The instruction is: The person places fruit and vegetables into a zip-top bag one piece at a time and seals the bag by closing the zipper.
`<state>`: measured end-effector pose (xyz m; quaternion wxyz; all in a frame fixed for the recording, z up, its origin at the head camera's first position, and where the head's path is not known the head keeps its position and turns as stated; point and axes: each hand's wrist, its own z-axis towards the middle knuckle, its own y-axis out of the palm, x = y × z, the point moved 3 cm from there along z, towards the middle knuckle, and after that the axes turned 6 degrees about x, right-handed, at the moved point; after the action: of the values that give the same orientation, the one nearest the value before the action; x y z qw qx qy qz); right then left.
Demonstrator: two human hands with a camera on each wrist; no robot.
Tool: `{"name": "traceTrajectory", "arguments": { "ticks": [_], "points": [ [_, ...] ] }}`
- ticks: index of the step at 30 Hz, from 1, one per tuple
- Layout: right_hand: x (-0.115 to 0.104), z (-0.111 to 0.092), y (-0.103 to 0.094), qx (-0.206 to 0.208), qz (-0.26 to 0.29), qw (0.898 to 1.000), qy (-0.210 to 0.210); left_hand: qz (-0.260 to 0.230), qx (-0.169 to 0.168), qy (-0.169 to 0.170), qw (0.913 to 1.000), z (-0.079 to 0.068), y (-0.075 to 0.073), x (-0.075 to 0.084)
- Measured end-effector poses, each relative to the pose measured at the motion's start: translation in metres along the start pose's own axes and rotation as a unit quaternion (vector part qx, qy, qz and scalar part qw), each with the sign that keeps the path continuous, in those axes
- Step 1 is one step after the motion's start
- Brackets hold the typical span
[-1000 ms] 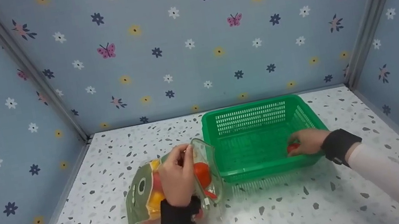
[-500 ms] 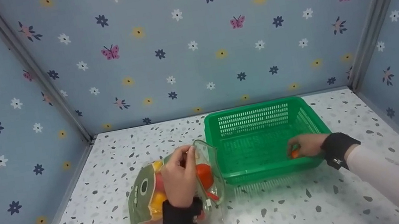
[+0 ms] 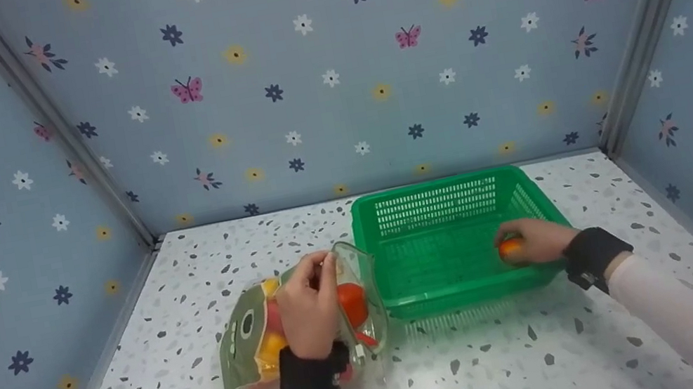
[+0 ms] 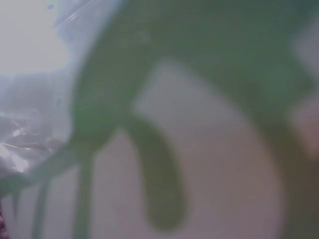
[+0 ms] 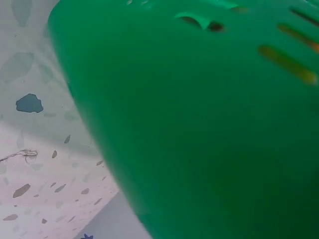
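In the head view my left hand pinches the top edge of a clear bag printed with a green cartoon face. Several yellow and red toy-like pieces show through it, among them a round red one. The print fills the left wrist view, blurred. Inside the green basket, near its right front corner, my right hand holds a small round red-and-yellow fruit-like piece with curled fingers. The basket wall hides that hand in the right wrist view.
Both things stand on a white speckled table, the bag left of the basket and close to it. A flowered back wall rises just behind the basket. Side walls with grey corner posts bound the table.
My right hand has lifted slightly within the basket, and more of the round piece shows, turned from red and orange to red-and-yellow. The left hand keeps its pinch on the bag.
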<state>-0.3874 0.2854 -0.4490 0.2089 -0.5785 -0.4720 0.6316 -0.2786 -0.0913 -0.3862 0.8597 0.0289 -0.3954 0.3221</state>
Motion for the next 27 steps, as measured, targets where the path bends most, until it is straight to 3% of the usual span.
{"name": "traceTrajectory", "arguments": {
  "ticks": [6,12,20,27],
  "points": [
    [-0.001,-0.010,-0.012,0.008,0.082,0.996,0.018,-0.005,-0.001,-0.001,1.0000,0.000,0.000,0.001],
    [-0.016,-0.018,-0.020,0.027,0.125,0.992,-0.008,-0.010,-0.004,-0.004,0.9999,0.000,0.001,-0.001],
    [-0.065,-0.015,-0.016,0.050,0.188,0.978,-0.073,-0.014,-0.001,0.004,0.9999,0.000,-0.001,-0.001],
    [-0.114,-0.008,0.003,0.073,0.234,0.961,-0.124,-0.006,0.002,0.003,1.0000,0.000,-0.001,0.000]
  ]
}}
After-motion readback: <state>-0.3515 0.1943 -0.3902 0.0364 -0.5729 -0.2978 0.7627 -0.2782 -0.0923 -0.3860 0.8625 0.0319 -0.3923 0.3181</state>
